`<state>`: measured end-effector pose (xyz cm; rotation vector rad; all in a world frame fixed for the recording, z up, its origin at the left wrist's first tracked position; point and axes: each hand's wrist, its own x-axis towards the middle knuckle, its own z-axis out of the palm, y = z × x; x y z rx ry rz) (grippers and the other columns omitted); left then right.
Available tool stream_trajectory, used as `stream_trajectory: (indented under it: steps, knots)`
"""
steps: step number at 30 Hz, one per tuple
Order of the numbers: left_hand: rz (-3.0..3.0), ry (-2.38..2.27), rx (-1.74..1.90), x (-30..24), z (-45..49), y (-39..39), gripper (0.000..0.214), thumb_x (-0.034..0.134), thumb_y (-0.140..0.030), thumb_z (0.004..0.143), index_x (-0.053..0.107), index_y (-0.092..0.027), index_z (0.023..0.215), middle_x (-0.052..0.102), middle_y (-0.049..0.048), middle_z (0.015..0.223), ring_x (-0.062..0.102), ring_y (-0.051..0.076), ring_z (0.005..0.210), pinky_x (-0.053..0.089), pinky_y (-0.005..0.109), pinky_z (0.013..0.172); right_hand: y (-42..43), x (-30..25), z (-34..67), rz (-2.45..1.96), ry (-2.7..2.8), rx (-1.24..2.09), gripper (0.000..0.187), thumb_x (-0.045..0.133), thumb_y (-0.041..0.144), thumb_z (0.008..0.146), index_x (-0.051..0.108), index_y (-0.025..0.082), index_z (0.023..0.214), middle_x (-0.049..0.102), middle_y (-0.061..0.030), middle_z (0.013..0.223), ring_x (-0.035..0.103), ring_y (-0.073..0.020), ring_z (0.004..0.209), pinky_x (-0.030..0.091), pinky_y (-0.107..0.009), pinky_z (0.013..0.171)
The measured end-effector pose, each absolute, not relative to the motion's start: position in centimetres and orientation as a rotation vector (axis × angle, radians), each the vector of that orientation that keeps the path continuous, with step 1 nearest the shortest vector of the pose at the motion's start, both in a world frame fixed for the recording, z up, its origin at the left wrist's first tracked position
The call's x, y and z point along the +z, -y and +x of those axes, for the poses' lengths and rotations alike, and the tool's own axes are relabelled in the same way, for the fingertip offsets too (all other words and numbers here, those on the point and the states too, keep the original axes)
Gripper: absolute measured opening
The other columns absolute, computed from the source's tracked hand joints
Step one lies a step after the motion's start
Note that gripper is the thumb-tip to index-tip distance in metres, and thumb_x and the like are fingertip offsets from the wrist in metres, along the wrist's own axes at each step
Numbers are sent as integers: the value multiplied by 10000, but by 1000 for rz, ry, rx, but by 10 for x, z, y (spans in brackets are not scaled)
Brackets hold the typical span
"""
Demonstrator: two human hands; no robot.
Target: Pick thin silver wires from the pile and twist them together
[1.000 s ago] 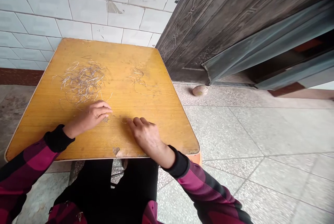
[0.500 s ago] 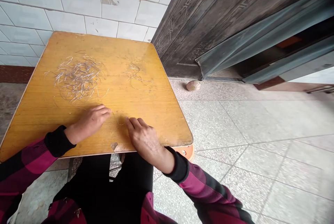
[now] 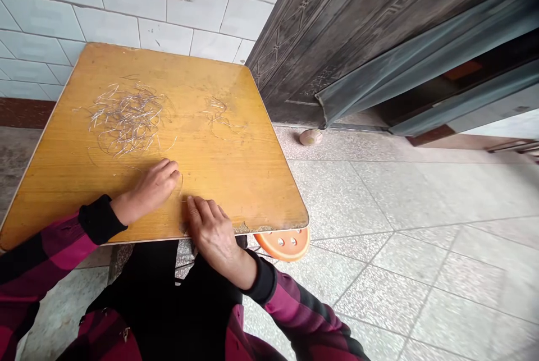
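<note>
On the wooden tabletop (image 3: 219,176), my left hand (image 3: 158,182) is closed in a pinch, fingertips together. A thin wire (image 3: 182,184) curves down from those fingertips toward my right hand (image 3: 213,234). My right hand lies at the table's near edge, its fingers bent and pressed together around the lower end of the wire; its fingertips are partly hidden. Beyond my left hand lies a tangled pile of thin wires (image 3: 130,119), silvery and dark. A smaller, loose group of wires (image 3: 221,117) rests farther right on the tabletop.
A white tiled wall (image 3: 113,24) borders the table's far side. To the right are a dark wooden door (image 3: 290,63) and a grey-green curtain (image 3: 379,74). An orange stool (image 3: 286,244) stands under the near right corner. A pale ball (image 3: 310,137) lies on the floor.
My right hand has moved left and toward the table's near edge, closer to my left hand. The left hand has barely moved. More of the orange stool shows.
</note>
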<state>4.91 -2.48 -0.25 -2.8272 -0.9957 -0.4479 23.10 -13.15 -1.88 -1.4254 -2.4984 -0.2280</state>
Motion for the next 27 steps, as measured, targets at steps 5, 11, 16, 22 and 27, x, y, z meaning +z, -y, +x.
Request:
stream_trajectory:
  steps: [5,11,16,22,27]
  knots:
    - [-2792,1013,-390,2,54,43,158,573,-180,911,669,-102,812,634,118,841,552,262,866,491,375,783,138,-20,219,-1458,2517,-189,405,457,116,950,539,36,1338,642,-207,1193,574,-276,963,537,-425,782]
    - [-2786,1050,-329,-2,54,57,347,621,-275,902,644,15,1091,639,220,1047,548,326,1020,485,417,864,139,-19,226,-1469,2492,-130,392,440,138,966,545,70,1338,630,-193,1215,565,-258,996,534,-400,840]
    - [-2786,1026,-264,-4,53,58,375,630,-259,901,635,29,1141,626,240,1140,547,332,1073,470,425,919,134,-14,242,-1612,2472,-170,346,451,135,969,592,80,1281,666,-132,971,567,-216,828,512,-307,677]
    - [-2751,1015,-219,-6,53,58,391,640,-275,897,638,31,1140,623,232,1164,548,328,1070,478,414,921,129,-13,253,-1544,2444,4,267,481,162,973,679,151,1151,641,-81,882,545,-192,792,455,-281,644]
    - [-2747,1013,-223,-6,54,57,304,631,-265,904,676,-15,1069,637,210,1127,558,313,1058,490,408,909,114,-13,272,-1177,2535,238,294,458,130,974,697,168,1142,630,-84,907,534,-181,832,458,-290,709]
